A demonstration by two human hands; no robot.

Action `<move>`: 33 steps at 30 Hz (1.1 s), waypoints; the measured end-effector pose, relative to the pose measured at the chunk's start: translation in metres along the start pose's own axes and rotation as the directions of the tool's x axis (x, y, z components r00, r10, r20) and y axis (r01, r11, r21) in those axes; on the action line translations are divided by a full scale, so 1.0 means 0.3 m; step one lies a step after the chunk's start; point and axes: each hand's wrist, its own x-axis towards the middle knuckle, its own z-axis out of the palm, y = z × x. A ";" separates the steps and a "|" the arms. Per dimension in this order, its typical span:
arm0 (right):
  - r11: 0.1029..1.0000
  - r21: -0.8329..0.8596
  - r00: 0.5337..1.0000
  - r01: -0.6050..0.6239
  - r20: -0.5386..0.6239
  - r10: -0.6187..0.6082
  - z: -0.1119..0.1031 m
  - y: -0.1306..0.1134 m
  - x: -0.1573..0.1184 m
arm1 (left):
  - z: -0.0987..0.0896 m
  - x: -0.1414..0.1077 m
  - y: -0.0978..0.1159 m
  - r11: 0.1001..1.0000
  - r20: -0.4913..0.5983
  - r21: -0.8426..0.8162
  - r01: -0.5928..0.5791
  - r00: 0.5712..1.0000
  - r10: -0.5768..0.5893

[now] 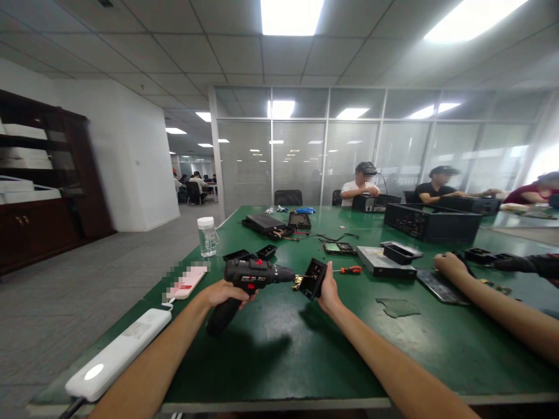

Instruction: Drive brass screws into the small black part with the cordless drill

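Observation:
My left hand (229, 293) is closed around the grip of a black cordless drill (251, 274), whose chuck points right. A thin bit reaches from the chuck to a small black box-shaped part (312, 278). My right hand (329, 291) holds that part by its right side, tilted above the table, with its open face toward the drill. Small brass-coloured pieces (297, 283) show beside the part; whether they touch it I cannot tell. Behind my right hand lies an orange-handled screwdriver (351, 270) on the green table (262, 361).
At left are a white power strip (122, 349), a phone (188, 283) and a clear bottle (207, 237). Beyond lie black housings (266, 251), a hard drive (339, 248) and a metal drive box (384, 263). Another person's arm (493, 302) reaches in from the right.

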 end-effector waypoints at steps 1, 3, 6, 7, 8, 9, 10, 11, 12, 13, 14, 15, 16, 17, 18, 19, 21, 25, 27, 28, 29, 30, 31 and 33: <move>1.000 -0.001 1.000 -0.002 0.001 0.002 -0.001 0.001 0.001 | 0.000 0.000 0.000 1.000 0.002 0.001 0.000 1.000 0.000; 1.000 0.005 1.000 0.001 -0.001 -0.001 -0.001 0.003 0.002 | -0.002 0.000 -0.001 1.000 0.009 0.000 -0.004 1.000 0.004; 1.000 0.017 1.000 0.003 -0.007 -0.003 -0.002 0.004 0.004 | -0.004 -0.001 -0.002 1.000 0.020 -0.002 -0.015 1.000 0.015; 1.000 0.018 1.000 0.001 -0.009 -0.001 -0.001 0.003 0.004 | -0.005 -0.001 -0.002 1.000 0.021 -0.002 -0.016 1.000 0.016; 1.000 0.019 1.000 0.000 -0.004 0.001 -0.001 0.003 0.003 | -0.004 -0.001 -0.002 1.000 0.021 -0.002 -0.014 1.000 0.014; 1.000 0.019 1.000 -0.001 0.001 0.001 -0.002 0.002 0.002 | -0.004 -0.001 -0.001 1.000 0.020 -0.002 -0.012 1.000 0.012; 1.000 0.020 1.000 0.000 0.003 0.000 -0.002 0.002 0.001 | -0.003 -0.001 -0.001 1.000 0.018 -0.002 -0.010 1.000 0.010; 1.000 0.018 1.000 0.000 0.003 -0.001 -0.002 0.001 0.000 | -0.003 -0.001 0.000 1.000 0.017 -0.002 -0.009 1.000 0.009; 1.000 0.017 1.000 0.003 0.001 -0.003 -0.003 0.002 0.000 | -0.002 -0.001 0.001 1.000 0.017 -0.001 -0.009 1.000 0.009; 1.000 0.016 1.000 0.006 -0.003 -0.006 -0.003 0.002 0.000 | -0.002 -0.001 0.001 1.000 0.019 0.001 -0.010 1.000 0.010; 1.000 0.016 1.000 0.009 -0.007 -0.009 -0.004 0.003 0.000 | -0.002 -0.001 0.001 1.000 0.021 0.002 -0.013 1.000 0.013; 1.000 0.015 1.000 0.011 -0.009 -0.011 -0.004 0.004 0.000 | -0.003 -0.001 0.001 1.000 0.022 0.002 -0.016 1.000 0.016; 1.000 0.016 1.000 0.011 -0.005 -0.011 -0.004 0.005 0.001 | -0.003 -0.001 0.000 1.000 0.023 0.003 -0.016 1.000 0.016; 1.000 0.017 1.000 0.009 -0.001 -0.009 -0.004 0.006 0.001 | -0.004 -0.001 -0.001 1.000 0.023 0.004 -0.015 1.000 0.015; 1.000 0.020 1.000 0.005 0.002 -0.005 -0.004 0.006 0.002 | -0.005 0.000 -0.002 1.000 0.020 0.006 -0.013 1.000 0.013; 1.000 0.021 1.000 0.002 -0.001 -0.002 -0.004 0.006 0.002 | -0.006 0.000 -0.003 1.000 0.014 0.009 -0.008 1.000 0.008; 1.000 0.026 1.000 0.001 -0.015 -0.001 -0.003 0.006 0.003 | -0.006 0.000 -0.006 1.000 0.000 0.015 0.007 1.000 -0.007; 0.999 0.036 0.999 0.007 -0.042 -0.006 -0.004 0.007 0.007 | -0.006 0.001 -0.009 1.000 -0.010 0.023 0.013 1.000 -0.012; 0.999 0.045 0.999 0.010 -0.034 -0.009 -0.005 0.009 0.010 | -0.005 0.001 -0.010 1.000 -0.001 0.020 0.004 1.000 -0.004; 0.999 0.049 1.000 0.009 -0.029 -0.008 -0.006 0.010 0.012 | -0.005 0.001 -0.011 1.000 0.002 0.016 -0.001 1.000 0.001; 0.999 0.052 1.000 0.009 -0.024 -0.008 -0.006 0.012 0.013 | -0.005 0.001 -0.011 1.000 0.004 0.010 -0.006 1.000 0.006; 0.999 0.054 1.000 0.009 -0.021 -0.008 -0.007 0.013 0.014 | -0.006 0.001 -0.012 1.000 0.004 0.004 -0.013 1.000 0.013; 0.999 0.054 1.000 0.008 -0.020 -0.007 -0.007 0.013 0.015 | -0.006 0.001 -0.012 1.000 0.005 0.000 -0.016 1.000 0.016; 0.998 0.057 1.000 0.012 -0.017 -0.011 -0.006 0.014 0.014 | -0.007 0.001 -0.011 1.000 0.007 -0.003 -0.019 1.000 0.019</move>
